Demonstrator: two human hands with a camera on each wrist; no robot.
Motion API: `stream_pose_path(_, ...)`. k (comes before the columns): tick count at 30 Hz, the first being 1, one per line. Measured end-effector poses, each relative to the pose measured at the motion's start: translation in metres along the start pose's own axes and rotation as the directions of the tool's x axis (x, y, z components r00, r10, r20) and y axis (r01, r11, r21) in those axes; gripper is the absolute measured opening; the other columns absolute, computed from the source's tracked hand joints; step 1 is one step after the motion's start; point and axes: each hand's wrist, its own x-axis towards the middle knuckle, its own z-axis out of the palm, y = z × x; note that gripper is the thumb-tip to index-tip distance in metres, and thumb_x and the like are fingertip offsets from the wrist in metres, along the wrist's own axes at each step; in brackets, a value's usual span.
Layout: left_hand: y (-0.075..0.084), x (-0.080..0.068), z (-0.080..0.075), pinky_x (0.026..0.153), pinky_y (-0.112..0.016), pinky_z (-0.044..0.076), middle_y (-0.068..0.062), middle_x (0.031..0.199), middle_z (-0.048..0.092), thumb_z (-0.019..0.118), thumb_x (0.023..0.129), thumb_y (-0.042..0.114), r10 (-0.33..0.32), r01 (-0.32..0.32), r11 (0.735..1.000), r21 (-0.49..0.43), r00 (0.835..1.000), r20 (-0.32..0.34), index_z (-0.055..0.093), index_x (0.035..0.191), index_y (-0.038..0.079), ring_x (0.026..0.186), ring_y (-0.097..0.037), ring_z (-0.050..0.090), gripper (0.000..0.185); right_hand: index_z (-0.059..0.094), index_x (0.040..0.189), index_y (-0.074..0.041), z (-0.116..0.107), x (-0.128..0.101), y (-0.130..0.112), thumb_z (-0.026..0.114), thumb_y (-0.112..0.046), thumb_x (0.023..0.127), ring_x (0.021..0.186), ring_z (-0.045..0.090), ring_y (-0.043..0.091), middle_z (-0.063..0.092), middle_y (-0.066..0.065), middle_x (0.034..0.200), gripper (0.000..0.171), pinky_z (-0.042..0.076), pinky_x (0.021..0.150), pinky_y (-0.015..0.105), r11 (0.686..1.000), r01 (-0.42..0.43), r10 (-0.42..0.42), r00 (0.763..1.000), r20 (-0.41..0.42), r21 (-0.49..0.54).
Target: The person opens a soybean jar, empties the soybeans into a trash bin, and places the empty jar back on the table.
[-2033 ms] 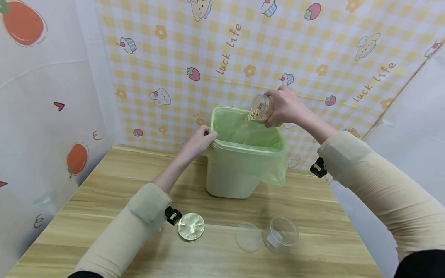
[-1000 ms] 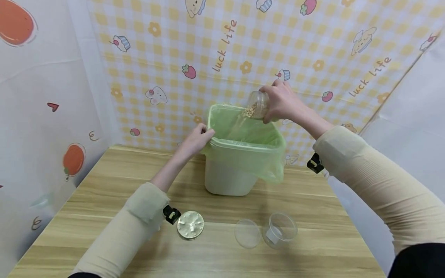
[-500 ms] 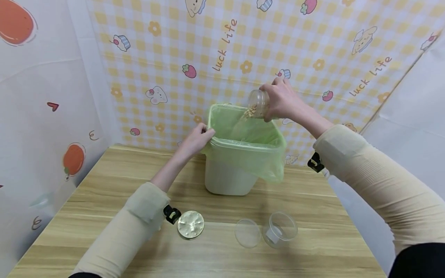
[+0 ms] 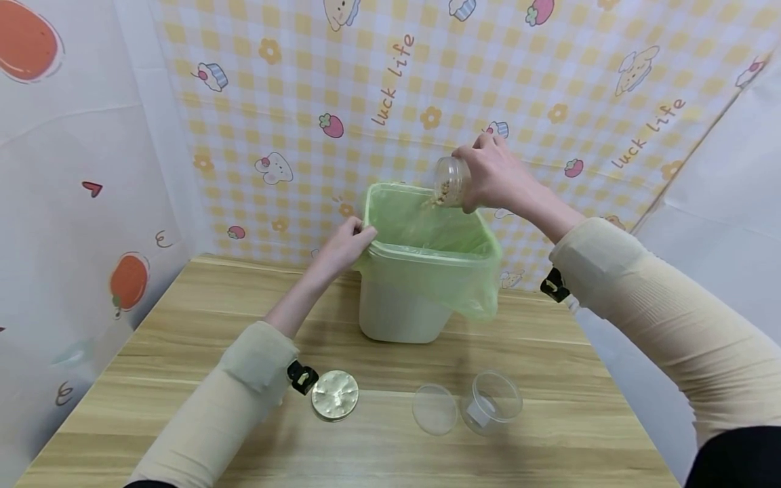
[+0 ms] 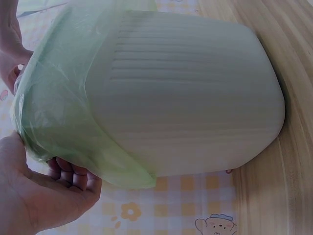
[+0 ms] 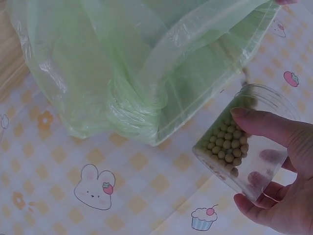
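My right hand (image 4: pixel 497 175) grips a clear jar (image 4: pixel 453 177), tilted mouth-down over the left-leaning opening of a white bin (image 4: pixel 399 315). Small round beans (image 6: pixel 227 142), tan and soybean-like, lie along the jar's lower side, and some fall from its mouth. A thin green bin liner (image 4: pixel 439 274) covers the bin's rim and hangs down outside, longest at the right. At the rim's left corner, my left hand (image 4: pixel 348 245) pinches the liner and edge, its fingers curled beneath in the left wrist view. The bin's floor and whatever lies there are hidden.
On the wooden table (image 4: pixel 256 291), in front of the bin, lie a silvery round lid (image 4: pixel 335 395), a clear disc lid (image 4: pixel 434 410) and a clear cup (image 4: pixel 497 400) with a white label. A yellow checked cloth (image 4: pixel 293 88) hangs close behind the bin.
Beans have kept pouring out, and fewer now show near the jar's mouth. The jar has tipped slightly further down at its mouth. My left hand has stayed on the rim.
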Motion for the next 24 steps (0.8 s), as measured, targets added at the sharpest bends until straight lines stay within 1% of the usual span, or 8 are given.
stream_pose_path(3,0.0,0.0,0.0,0.07,-0.029,0.04,-0.006,0.095,0.048,0.047,0.098,0.033,-0.002,0.002,1.0,0.0,1.0,0.005,0.05,0.112,0.005,0.083,-0.02,0.044,0.031,0.052,0.148,-0.008,0.0,-0.001,-0.002,0.087,-0.01,0.061,0.122,0.039,0.042,0.046,0.028,0.136,0.093,0.047,0.094,0.057,1.0,0.005,-0.005,1.0,0.005,-0.007)
stream_pose_path(9,0.002,-0.001,0.0,0.071,-0.03,0.04,-0.006,0.096,0.047,0.046,0.098,0.033,-0.01,0.01,1.0,-0.005,1.0,0.005,0.05,0.113,0.005,0.084,-0.02,0.044,0.032,0.052,0.147,-0.008,0.0,0.0,-0.007,0.088,-0.009,0.06,0.123,0.041,0.042,0.047,0.027,0.135,0.095,0.047,0.099,0.058,0.999,0.025,-0.025,1.0,-0.002,-0.025)
stream_pose_path(13,0.001,-0.001,0.0,0.072,-0.03,0.04,-0.006,0.096,0.047,0.046,0.098,0.033,-0.009,0.009,1.0,-0.007,1.0,0.003,0.05,0.112,0.005,0.085,-0.02,0.044,0.031,0.053,0.146,-0.008,0.0,0.0,-0.009,0.087,-0.009,0.059,0.122,0.041,0.042,0.048,0.028,0.134,0.093,0.046,0.099,0.058,0.999,0.037,-0.037,0.999,-0.006,-0.028)
stream_pose_path(20,0.0,0.0,0.001,0.069,-0.03,0.04,-0.005,0.094,0.047,0.046,0.097,0.033,-0.004,0.004,1.0,-0.009,1.0,-0.003,0.05,0.109,0.006,0.083,-0.019,0.044,0.03,0.051,0.148,-0.008,0.001,0.001,-0.012,0.089,-0.009,0.06,0.123,0.041,0.044,0.048,0.028,0.135,0.096,0.043,0.102,0.058,0.998,0.05,-0.049,0.999,0.004,-0.034)
stream_pose_path(24,0.0,0.0,0.001,0.069,-0.03,0.04,-0.005,0.094,0.047,0.047,0.097,0.033,-0.003,0.003,1.0,-0.007,1.0,-0.003,0.049,0.109,0.006,0.083,-0.019,0.044,0.03,0.051,0.147,-0.008,0.002,0.0,-0.012,0.088,-0.009,0.061,0.122,0.041,0.044,0.048,0.027,0.134,0.094,0.042,0.102,0.058,0.997,0.06,-0.061,0.998,-0.002,-0.048)
